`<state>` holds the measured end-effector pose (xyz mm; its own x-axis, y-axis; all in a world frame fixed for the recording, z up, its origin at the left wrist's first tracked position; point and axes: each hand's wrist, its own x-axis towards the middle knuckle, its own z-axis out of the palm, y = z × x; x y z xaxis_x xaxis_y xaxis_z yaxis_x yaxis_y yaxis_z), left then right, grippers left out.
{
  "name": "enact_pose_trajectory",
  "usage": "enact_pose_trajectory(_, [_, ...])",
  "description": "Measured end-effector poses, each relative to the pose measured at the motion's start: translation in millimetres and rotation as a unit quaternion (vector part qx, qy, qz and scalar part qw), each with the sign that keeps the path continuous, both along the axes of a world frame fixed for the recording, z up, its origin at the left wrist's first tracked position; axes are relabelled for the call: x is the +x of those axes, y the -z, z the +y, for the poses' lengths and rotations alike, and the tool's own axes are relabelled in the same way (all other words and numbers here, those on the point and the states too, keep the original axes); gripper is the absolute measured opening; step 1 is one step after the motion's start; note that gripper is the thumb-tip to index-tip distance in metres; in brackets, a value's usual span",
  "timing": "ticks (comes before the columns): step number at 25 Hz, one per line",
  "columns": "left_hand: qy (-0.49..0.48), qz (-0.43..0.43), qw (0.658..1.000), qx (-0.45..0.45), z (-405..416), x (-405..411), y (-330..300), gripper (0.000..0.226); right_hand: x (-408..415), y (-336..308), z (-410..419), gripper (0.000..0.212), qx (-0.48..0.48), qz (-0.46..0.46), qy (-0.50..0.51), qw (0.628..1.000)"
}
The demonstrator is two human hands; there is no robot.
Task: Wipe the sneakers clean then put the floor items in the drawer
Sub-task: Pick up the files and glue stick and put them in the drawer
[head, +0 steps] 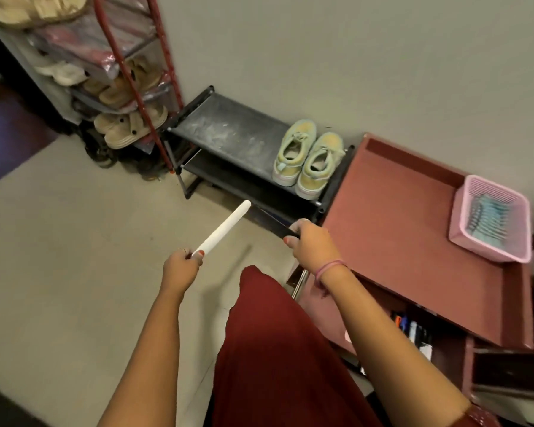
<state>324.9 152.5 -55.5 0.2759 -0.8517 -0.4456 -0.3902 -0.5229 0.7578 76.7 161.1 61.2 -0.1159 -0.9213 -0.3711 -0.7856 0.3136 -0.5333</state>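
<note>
White rod [222, 227] getting pinched at its lower end by the left grip [182, 266], right grip [309, 241] curling round a dark object [282, 231] mid-frame, greenish sneakers [309, 160] sitting on the black shoe rack [228, 131] above

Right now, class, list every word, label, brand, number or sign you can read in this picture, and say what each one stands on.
None can be read.
The pair of sneakers on the low black rack: no brand or label legible.
The white stick in the left hand: plain, no print.
The items in the open drawer: any print too small and blurred to read.
The pink basket: contents blurred, nothing legible.
</note>
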Motion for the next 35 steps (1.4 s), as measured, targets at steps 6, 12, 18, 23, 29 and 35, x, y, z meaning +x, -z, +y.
enact_pose_trajectory(6, [0.024, 0.124, 0.99, -0.057, 30, -26, -79, 0.019, -75, -6, 67, 0.015, 0.019, -0.018, 0.064, 0.998])
enact_pose_trajectory(12, [0.069, 0.193, 0.977, -0.064, 51, -92, -115, 0.023, -133, 5, 121, 0.027, 0.037, -0.012, 0.117, 0.992])
enact_pose_trajectory(18, [0.123, 0.151, 0.98, -0.04, 61, -175, -80, 0.028, -177, 33, 152, 0.011, 0.049, 0.001, 0.177, 0.983])
enact_pose_trajectory(23, [0.139, 0.13, 0.982, -0.021, 77, -221, -43, 0.038, -203, 74, 159, 0.011, 0.056, 0.047, 0.202, 0.977])
enact_pose_trajectory(29, [0.14, 0.112, 0.984, 0.01, 73, -228, 3, 0.043, -208, 130, 149, 0.02, 0.097, 0.111, 0.15, 0.978])
enact_pose_trajectory(35, [0.125, 0.055, 0.99, 0.037, 65, -240, 31, 0.044, -208, 172, 106, 0.021, 0.134, 0.093, 0.114, 0.98])
